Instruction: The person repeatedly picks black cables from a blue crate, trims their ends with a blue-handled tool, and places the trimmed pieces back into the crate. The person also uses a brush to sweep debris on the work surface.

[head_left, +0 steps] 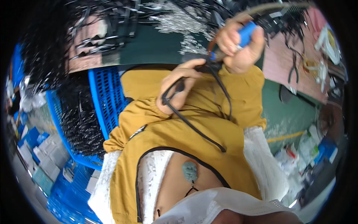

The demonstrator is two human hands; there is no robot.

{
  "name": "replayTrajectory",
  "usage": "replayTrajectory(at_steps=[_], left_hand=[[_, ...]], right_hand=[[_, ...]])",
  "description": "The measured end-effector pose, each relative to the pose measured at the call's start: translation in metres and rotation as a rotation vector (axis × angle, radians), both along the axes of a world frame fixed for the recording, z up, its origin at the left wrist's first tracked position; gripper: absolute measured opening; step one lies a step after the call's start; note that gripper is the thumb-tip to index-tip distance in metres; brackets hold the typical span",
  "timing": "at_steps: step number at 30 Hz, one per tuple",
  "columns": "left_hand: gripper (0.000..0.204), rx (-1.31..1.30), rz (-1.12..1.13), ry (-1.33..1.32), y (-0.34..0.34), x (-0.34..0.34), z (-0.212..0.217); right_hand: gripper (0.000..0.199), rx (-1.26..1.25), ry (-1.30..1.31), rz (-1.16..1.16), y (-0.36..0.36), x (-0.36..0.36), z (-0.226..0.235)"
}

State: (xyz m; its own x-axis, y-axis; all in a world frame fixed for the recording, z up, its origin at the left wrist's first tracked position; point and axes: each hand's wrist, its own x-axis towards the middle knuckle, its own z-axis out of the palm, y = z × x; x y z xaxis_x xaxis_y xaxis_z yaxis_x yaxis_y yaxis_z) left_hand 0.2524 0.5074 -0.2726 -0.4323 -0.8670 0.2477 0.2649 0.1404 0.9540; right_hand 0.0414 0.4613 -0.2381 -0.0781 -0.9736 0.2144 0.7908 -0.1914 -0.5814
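Observation:
My left hand (177, 87) is closed round a black cord (194, 128). The cord loops over that hand and hangs down across my mustard apron (167, 130). Its fingertips reach toward a dark part with a bit of blue, close below the other hand. Above and to the right, my right hand (240, 50) grips a blue-handled tool (246, 34). The tool's working end is blurred and partly hidden by the fingers, so I cannot tell its kind.
Small silvery metal pieces (181, 18) lie heaped on the dark green table (153, 46). Black cords (44, 48) pile up at the far left. A blue basket (108, 97) full of black parts stands left of my lap. Pliers (294, 69) rest on the right side.

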Motion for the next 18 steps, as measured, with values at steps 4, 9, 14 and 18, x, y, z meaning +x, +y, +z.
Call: replayTrajectory(at_steps=[4, 9, 14, 18], left_hand=[[0.011, -0.021, -0.08, -0.122, 0.0, 0.01, 0.009], [0.019, 0.032, -0.069, -0.079, 0.008, 0.007, 0.006], [0.016, 0.074, 0.02, -0.075, 0.014, 0.002, 0.003], [0.018, 0.103, 0.048, 0.041, 0.016, -0.001, -0.002]], right_hand=[[0.043, 0.007, 0.117, -0.089, -0.001, 0.004, 0.009], [0.035, 0.07, 0.258, -0.237, 0.004, 0.002, 0.026], [0.024, 0.048, 0.303, -0.302, -0.003, 0.007, 0.029], [0.018, 0.045, 0.244, -0.296, -0.016, 0.006, 0.018]])
